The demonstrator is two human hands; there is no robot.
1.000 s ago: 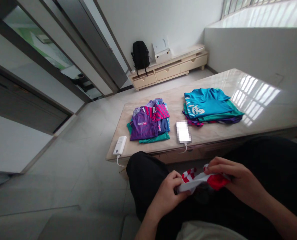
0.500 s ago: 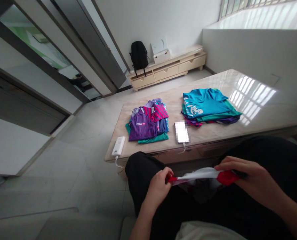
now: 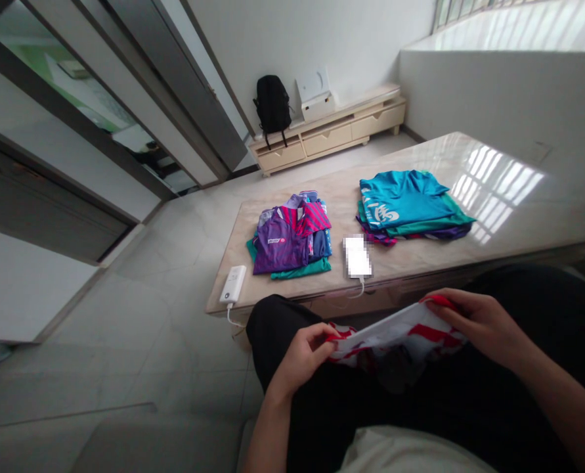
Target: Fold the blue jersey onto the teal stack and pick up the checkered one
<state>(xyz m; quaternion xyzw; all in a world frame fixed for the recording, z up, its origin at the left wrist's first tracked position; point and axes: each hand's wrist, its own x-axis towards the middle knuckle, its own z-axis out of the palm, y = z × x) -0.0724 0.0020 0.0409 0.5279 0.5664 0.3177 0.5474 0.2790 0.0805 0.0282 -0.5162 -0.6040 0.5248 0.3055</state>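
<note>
A red and white striped garment (image 3: pixel 399 330) is stretched between both hands above my lap in black trousers. My left hand (image 3: pixel 303 355) pinches its left end and my right hand (image 3: pixel 474 320) grips its right end. On the marble table (image 3: pixel 494 203) ahead lie two stacks of clothes: a purple and pink pile (image 3: pixel 292 240) on the left and a teal and blue pile (image 3: pixel 410 205) on the right. Both stacks sit well beyond my hands.
A white phone (image 3: pixel 356 257) with a cable lies between the stacks, and a white power bank (image 3: pixel 233 284) sits at the table's near left corner. A low cabinet (image 3: pixel 331 128) with a black backpack (image 3: pixel 271 105) stands by the far wall. Sliding doors are on the left.
Both hands have pulled apart and lifted slightly, spreading the garment so its red and white stripes show; the right end has risen higher.
</note>
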